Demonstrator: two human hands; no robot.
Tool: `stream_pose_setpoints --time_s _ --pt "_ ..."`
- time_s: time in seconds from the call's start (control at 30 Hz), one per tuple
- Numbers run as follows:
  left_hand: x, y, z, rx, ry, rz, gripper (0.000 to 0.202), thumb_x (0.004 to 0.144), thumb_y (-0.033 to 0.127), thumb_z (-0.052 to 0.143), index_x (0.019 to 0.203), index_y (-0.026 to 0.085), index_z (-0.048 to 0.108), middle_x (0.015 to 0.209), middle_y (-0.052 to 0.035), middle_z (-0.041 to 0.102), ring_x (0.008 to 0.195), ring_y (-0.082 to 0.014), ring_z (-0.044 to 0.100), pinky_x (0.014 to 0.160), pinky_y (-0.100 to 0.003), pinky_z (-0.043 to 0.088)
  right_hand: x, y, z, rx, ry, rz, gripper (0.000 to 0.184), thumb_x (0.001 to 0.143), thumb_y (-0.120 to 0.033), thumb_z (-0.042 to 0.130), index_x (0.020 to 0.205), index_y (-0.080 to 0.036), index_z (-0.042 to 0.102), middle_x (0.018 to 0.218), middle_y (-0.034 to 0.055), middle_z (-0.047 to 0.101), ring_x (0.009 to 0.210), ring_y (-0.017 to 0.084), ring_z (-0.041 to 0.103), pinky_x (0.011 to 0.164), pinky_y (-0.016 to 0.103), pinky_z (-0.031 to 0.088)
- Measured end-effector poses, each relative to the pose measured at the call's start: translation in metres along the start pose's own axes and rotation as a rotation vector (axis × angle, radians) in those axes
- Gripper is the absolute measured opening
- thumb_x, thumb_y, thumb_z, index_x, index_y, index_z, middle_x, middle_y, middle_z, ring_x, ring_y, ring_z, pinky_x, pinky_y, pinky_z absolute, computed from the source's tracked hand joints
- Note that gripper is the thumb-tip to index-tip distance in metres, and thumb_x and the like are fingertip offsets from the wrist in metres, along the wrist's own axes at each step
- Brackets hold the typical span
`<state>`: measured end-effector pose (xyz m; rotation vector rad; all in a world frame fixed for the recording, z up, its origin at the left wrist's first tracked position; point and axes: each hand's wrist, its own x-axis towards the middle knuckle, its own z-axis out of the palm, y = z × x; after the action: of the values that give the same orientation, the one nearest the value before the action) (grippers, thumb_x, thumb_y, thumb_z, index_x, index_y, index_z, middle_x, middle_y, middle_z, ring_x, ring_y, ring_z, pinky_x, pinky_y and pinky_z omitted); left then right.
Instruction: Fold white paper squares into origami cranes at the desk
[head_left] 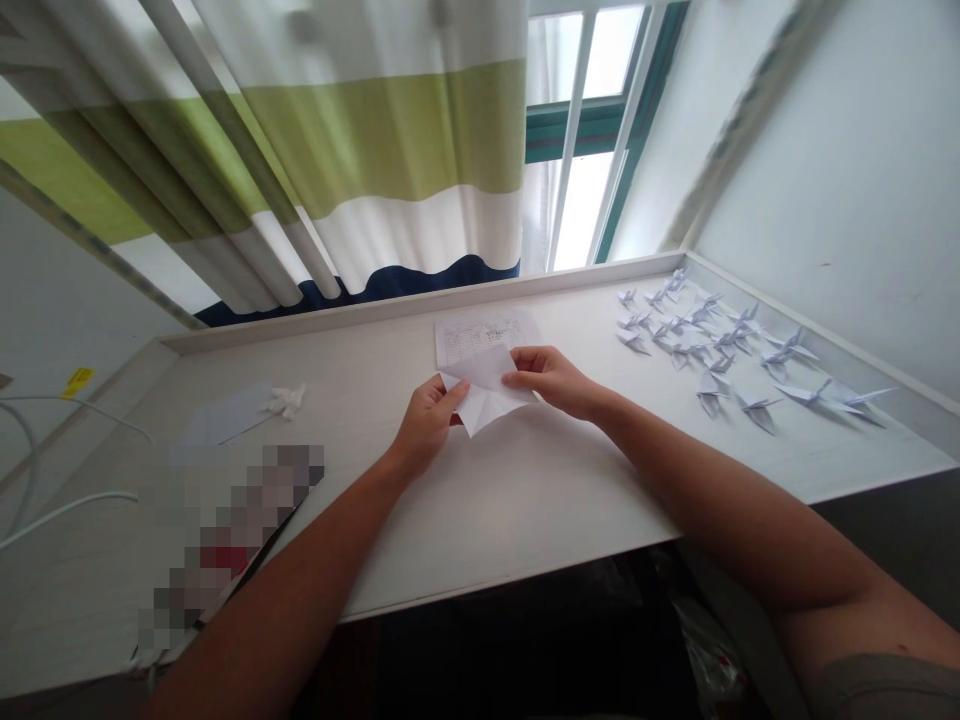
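Observation:
A creased white sheet of origami paper (487, 385) is held up above the middle of the table, partly folded, with one point aimed down toward me. My left hand (429, 420) pinches its left edge, thumb on top. On the upper right edge, my right hand (547, 378) grips it between thumb and fingers. Behind the paper lies a printed sheet (469, 337), partly covered by it. Several folded white paper cranes (705, 310) stand in a group on the right side of the table.
On the white table (480, 530), at the left, lie flat paper sheets (217, 418) and a crumpled white piece (285, 402). A blurred-out flat object (240, 540) and white cables (75, 505) are nearer. A raised rim (420, 300) runs along the back, below a curtain (390, 140).

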<state>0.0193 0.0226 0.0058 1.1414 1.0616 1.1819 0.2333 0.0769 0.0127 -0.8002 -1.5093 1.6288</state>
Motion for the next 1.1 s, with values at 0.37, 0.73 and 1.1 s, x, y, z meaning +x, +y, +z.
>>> stream_pose_setpoints --time_s 0.37,0.73,1.1 --pt "0.0012 -0.0062 -0.0008 0.034 0.036 0.080 0.056 0.078 0.054 0.088 0.114 0.013 0.076 0.105 -0.0131 0.082 0.101 -0.0291 0.077 0.087 -0.039 0.061 -0.0014 0.0024 0.0030 0.041 -0.044 -0.056 0.028 0.074 -0.032 0.091 0.093 -0.016 0.079 0.091 0.0054 0.080 0.088 0.020 0.074 0.082 0.035 0.059" --pt "-0.0009 0.0000 -0.0008 0.001 0.028 0.050 0.056 0.077 0.049 0.090 0.117 0.012 0.076 0.099 -0.0124 0.083 0.087 -0.0263 0.079 0.082 -0.039 0.063 -0.0009 0.0046 0.0062 0.037 -0.043 0.010 0.027 0.073 -0.034 0.091 0.089 -0.015 0.081 0.089 0.0062 0.080 0.086 0.019 0.073 0.081 0.033 0.057" --pt "-0.0014 -0.0001 -0.0013 0.018 0.012 0.035 0.050 0.077 0.046 0.090 0.113 0.013 0.078 0.094 -0.0100 0.082 0.083 -0.0250 0.078 0.079 -0.039 0.065 -0.0007 0.0014 0.0077 -0.009 0.053 0.001 0.032 0.073 -0.045 0.090 0.071 -0.017 0.075 0.073 0.0022 0.073 0.070 0.015 0.065 0.069 0.030 0.055"
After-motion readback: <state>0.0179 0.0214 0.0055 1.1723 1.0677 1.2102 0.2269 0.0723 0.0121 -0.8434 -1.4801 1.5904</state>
